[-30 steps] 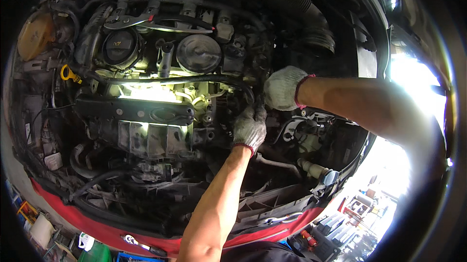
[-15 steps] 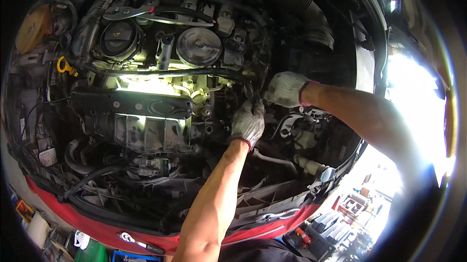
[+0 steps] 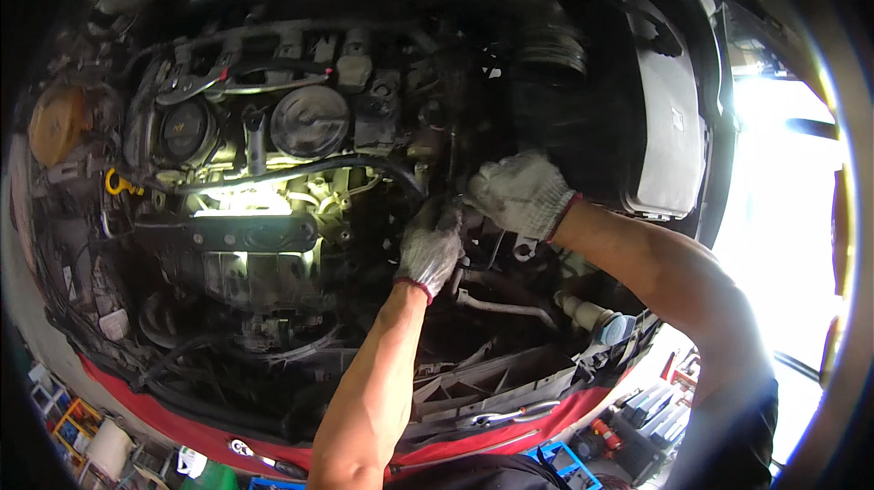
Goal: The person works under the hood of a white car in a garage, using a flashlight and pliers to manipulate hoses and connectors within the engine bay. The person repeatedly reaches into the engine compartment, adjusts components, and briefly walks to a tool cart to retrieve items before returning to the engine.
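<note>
I am leaning over the open engine bay of a red car [image 3: 546,422]. Both my hands wear knitted work gloves. My left hand [image 3: 430,244], in a dirty grey glove, reaches down into the dark gap right of the engine [image 3: 273,171], fingers curled around something I cannot make out. My right hand [image 3: 521,191], in a whiter glove, presses in just above and to the right of it, nearly touching it. What either hand grips is hidden in shadow. A black hose [image 3: 300,171] curves across the engine toward my hands.
A work light glows inside the engine [image 3: 241,211]. A yellow dipstick handle [image 3: 118,185] sticks up at left, and an orange cap [image 3: 56,121] beyond it. Wrenches lie on the engine top [image 3: 223,80] and the front panel [image 3: 505,414]. A pale air box [image 3: 669,126] sits at right.
Both hands have stayed at the same spot in the bay, close together. My head has moved in, so the engine looks larger and sits lower in view.
</note>
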The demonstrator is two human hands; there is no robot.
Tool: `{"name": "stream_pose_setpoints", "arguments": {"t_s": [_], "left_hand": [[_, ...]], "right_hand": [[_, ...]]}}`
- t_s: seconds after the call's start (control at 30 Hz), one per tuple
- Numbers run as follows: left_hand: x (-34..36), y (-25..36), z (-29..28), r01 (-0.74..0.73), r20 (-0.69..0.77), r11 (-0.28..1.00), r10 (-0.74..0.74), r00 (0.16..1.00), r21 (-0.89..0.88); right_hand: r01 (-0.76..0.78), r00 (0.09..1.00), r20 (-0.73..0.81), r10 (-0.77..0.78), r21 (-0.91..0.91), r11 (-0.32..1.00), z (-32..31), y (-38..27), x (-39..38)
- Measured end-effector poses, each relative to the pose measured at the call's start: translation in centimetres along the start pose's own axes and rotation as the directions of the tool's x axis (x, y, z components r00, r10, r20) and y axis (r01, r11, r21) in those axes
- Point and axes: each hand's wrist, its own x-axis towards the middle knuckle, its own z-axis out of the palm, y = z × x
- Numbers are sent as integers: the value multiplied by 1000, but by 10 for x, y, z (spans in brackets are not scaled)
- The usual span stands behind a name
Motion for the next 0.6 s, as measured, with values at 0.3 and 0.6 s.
{"name": "stream_pose_setpoints", "arguments": {"t_s": [0.3,0.6], "left_hand": [[25,-42,-20,-431,229,855,376,898,289],[18,-33,-19,-91,138,991,104,985,-96]], "right_hand": [[52,999,11,-52,-82,995,27,30,2],[-398,876,422,233,362,843,-3,20,14]]}}
